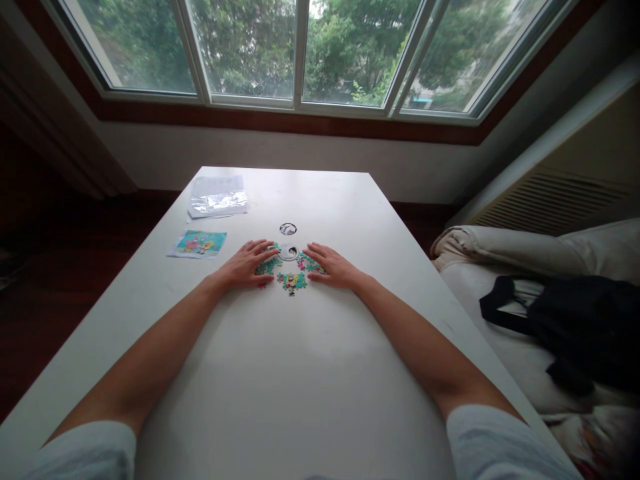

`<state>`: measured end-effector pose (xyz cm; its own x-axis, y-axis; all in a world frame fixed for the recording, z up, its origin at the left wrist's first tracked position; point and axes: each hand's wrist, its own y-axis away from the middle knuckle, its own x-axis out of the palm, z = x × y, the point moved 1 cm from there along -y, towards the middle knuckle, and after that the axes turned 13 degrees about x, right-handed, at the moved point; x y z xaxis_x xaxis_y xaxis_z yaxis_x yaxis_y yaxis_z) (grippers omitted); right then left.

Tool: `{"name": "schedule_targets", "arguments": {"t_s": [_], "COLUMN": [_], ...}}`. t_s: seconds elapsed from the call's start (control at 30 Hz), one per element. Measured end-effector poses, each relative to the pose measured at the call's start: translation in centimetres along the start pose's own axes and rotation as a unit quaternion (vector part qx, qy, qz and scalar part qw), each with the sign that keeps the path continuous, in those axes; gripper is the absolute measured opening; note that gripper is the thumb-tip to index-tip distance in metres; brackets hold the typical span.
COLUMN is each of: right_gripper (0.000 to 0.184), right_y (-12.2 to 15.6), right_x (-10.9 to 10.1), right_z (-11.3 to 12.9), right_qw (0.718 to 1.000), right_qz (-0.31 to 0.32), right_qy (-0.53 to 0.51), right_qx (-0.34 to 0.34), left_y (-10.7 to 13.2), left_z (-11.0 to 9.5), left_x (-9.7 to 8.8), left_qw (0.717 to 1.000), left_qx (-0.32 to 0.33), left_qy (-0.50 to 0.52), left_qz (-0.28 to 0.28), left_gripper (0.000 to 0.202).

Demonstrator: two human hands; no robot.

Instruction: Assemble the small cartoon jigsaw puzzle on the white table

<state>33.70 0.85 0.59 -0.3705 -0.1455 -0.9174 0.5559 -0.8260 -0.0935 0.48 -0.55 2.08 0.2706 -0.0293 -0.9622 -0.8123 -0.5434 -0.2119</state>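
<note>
My left hand [249,264] lies flat with its fingers apart over a cluster of green jigsaw pieces [270,264], partly hiding them. Across from it, my right hand [329,265] rests the same way on more green and pink jigsaw pieces [306,263]. Between the hands, nearer to me, is a joined jigsaw section [292,283] with a yellow cartoon figure. A round grey-and-white disc [289,252] sits between the fingertips. Just beyond it is a second round piece [288,229] with a dark rim.
On the left of the white table [300,373] lies a colourful cartoon picture sheet [199,244]. Behind it is a clear plastic bag with papers [219,196]. A pale sofa [495,260] with a dark bag [580,327] stands to the right. Windows [250,50] face me.
</note>
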Motion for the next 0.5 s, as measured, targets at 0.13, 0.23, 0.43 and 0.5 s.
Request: {"name": "schedule_targets", "arguments": {"t_s": [0.13, 0.23, 0.43, 0.5], "right_gripper": [0.07, 0.062, 0.041, 0.036], "right_y": [-0.1, -0.2, -0.6, -0.7], "right_x": [0.0, 0.0, 0.8, 1.1], "right_z": [0.0, 0.1, 1.1, 1.3], "right_qw": [1.0, 0.999, 0.997, 0.995], "right_qz": [-0.004, -0.027, -0.081, -0.091], "right_qy": [0.022, 0.019, 0.02, 0.025], "right_qx": [0.001, -0.001, 0.002, -0.003], "left_y": [-0.1, -0.3, -0.6, -0.6], "left_z": [0.3, 0.1, -0.5, -0.4], "left_x": [0.5, 0.5, 0.3, 0.5], "left_qw": [0.999, 1.0, 1.0, 1.0], "left_qx": [-0.031, -0.021, 0.017, 0.006], "left_qy": [-0.01, -0.004, 0.01, 0.0], "left_qz": [-0.013, -0.022, -0.019, -0.019], "left_gripper": [0.067, 0.065, 0.068, 0.065]}}
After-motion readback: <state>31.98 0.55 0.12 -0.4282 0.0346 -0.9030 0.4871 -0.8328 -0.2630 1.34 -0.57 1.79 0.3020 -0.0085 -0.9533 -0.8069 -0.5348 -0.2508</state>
